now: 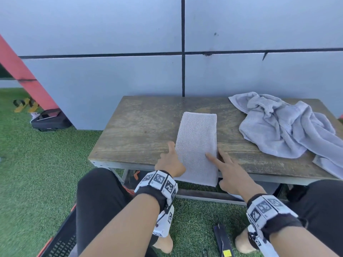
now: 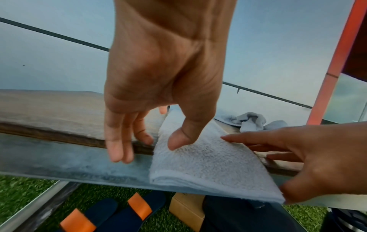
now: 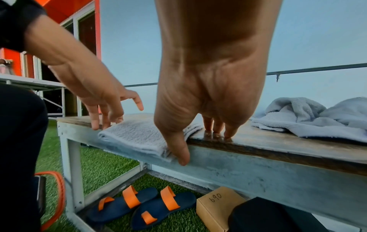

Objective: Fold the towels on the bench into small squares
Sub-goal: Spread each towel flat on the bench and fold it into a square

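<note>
A pale grey towel (image 1: 197, 143), folded into a long strip, lies across the wooden bench (image 1: 141, 130), and its near end hangs over the front edge. My left hand (image 1: 170, 161) sits at the strip's left edge. Its thumb (image 2: 178, 141) rests on the cloth, and its straight fingers (image 2: 117, 141) touch the bench beside it. My right hand (image 1: 229, 170) is at the right edge with its index finger (image 1: 210, 157) laid on top. The other fingers (image 3: 218, 128) press the wood, and the thumb (image 3: 181, 155) touches the hanging corner. A crumpled heap of grey towels (image 1: 289, 127) lies at the bench's right end.
A grey panelled wall (image 1: 111, 71) stands right behind the bench. Under the bench are blue and orange sandals (image 3: 139, 204), a cardboard box (image 3: 216, 205) and a black bag (image 3: 264, 216). On the artificial grass at far left lie a dark case (image 1: 50, 119) and yellow sandals (image 1: 26, 104).
</note>
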### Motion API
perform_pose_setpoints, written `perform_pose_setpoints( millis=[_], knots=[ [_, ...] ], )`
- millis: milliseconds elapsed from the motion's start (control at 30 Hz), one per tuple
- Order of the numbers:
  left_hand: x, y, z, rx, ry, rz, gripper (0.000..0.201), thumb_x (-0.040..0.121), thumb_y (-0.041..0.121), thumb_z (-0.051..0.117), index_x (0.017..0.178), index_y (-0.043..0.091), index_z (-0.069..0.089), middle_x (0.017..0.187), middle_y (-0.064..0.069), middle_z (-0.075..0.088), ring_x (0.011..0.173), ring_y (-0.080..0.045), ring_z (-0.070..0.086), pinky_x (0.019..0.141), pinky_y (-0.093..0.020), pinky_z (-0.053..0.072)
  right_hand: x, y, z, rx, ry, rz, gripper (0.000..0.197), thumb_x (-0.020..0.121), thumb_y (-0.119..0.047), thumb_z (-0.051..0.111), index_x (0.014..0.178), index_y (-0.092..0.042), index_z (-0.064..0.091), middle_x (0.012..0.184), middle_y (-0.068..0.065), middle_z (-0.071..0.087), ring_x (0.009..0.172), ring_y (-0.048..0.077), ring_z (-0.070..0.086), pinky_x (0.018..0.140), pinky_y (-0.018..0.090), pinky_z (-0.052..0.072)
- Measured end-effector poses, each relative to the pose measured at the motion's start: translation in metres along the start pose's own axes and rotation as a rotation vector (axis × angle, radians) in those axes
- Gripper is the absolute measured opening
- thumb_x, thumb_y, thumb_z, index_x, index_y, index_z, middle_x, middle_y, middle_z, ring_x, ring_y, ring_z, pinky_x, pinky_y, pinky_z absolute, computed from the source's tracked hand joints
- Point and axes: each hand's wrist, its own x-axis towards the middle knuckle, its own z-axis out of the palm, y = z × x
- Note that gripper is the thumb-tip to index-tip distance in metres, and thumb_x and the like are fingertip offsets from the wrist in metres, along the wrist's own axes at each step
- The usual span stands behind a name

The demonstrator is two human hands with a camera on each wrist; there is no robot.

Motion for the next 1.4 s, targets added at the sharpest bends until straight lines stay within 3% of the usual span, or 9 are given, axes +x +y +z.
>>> perform_pose_setpoints(
  millis=[300,500,633,833,967,1067,1133,1267,1400],
  knots=[
    [-0.004,0.003,-0.004,-0.177,-0.082,-0.02,0.078,0.09,0.018,0.056,0.147,0.026,0.005,0.098,-0.013,0.064,0.062,-0.017,0.054,0.049,-0.026,0.041,-0.018,-0.02,0.009,-0.094,0.101,0.024,0.099,0.088,-0.004,0.059,0.154,-0.047,0.0,0.166,0.008,0.001,0.153,0.031,0.005,0.118,0.044,0.029],
    [-0.017,0.008,-0.016,-0.31,-0.107,0.1,0.031,0.098,0.009,0.042,0.123,0.008,0.061,0.099,-0.009,0.065,0.077,-0.017,0.062,0.075,-0.03,0.057,-0.018,-0.015,0.009,0.028,0.132,-0.007,0.064,0.095,-0.035,0.058,0.148,-0.049,0.025,0.161,0.009,0.021,0.149,0.032,0.021,0.116,0.048,0.032],
    [-0.015,0.001,-0.022,-0.36,-0.074,0.168,0.034,0.097,0.002,0.049,0.125,0.015,0.063,0.11,-0.009,0.071,0.09,-0.019,0.064,0.086,-0.036,0.058,-0.012,-0.008,-0.001,0.229,0.181,-0.049,0.017,0.1,-0.035,0.05,0.112,-0.038,0.061,0.135,-0.003,0.05,0.111,0.021,0.055,0.094,0.042,0.048],
    [-0.007,-0.013,-0.019,-0.295,0.049,0.341,0.037,0.081,-0.001,0.076,0.114,0.013,0.07,0.096,-0.003,0.074,0.08,-0.01,0.066,0.073,-0.022,0.051,-0.008,-0.002,-0.01,0.382,0.227,-0.124,0.014,0.101,-0.021,0.049,0.093,-0.029,0.058,0.096,-0.013,0.052,0.082,0.003,0.049,0.071,0.023,0.037],
    [-0.007,-0.009,-0.021,-0.29,0.226,0.356,0.02,0.088,0.03,0.075,0.102,0.016,0.074,0.094,0.003,0.063,0.08,-0.001,0.056,0.083,-0.02,0.043,-0.009,0.002,-0.008,0.388,0.2,-0.141,0.024,0.092,-0.012,0.052,0.105,-0.031,0.059,0.106,-0.012,0.052,0.095,0.014,0.049,0.086,0.034,0.04],
    [-0.005,-0.004,-0.025,-0.314,0.303,0.386,0.018,0.093,0.037,0.067,0.099,0.021,0.069,0.11,0.004,0.056,0.097,-0.005,0.054,0.074,-0.012,0.035,-0.006,0.005,-0.009,0.358,0.142,-0.096,0.064,0.079,0.007,0.047,0.131,-0.03,0.05,0.133,-0.003,0.044,0.117,0.022,0.04,0.099,0.041,0.037],
    [-0.003,-0.001,-0.026,-0.364,0.304,0.42,0.018,0.097,0.037,0.06,0.095,0.02,0.066,0.102,0.004,0.063,0.079,0.0,0.054,0.064,-0.011,0.035,-0.004,0.006,-0.01,0.322,0.133,-0.074,0.078,0.078,0.006,0.053,0.142,-0.036,0.04,0.149,-0.003,0.03,0.131,0.027,0.029,0.109,0.045,0.032],
    [0.003,0.001,-0.025,-0.47,0.337,0.418,0.025,0.1,0.037,0.054,0.083,0.02,0.052,0.072,0.008,0.051,0.055,-0.003,0.039,0.052,-0.013,0.036,0.007,0.004,-0.011,0.323,0.161,-0.094,0.064,0.087,-0.023,0.071,0.143,-0.037,0.044,0.153,-0.007,0.025,0.141,0.02,0.017,0.116,0.045,0.023],
    [0.015,-0.004,-0.022,-0.512,0.388,0.403,0.035,0.1,0.042,0.052,0.093,0.009,0.057,0.074,-0.007,0.053,0.06,-0.008,0.042,0.056,-0.019,0.034,0.015,-0.005,-0.021,0.413,0.265,-0.177,0.027,0.096,-0.028,0.059,0.123,-0.026,0.063,0.126,-0.007,0.058,0.122,0.019,0.045,0.104,0.04,0.037]
  ],
)
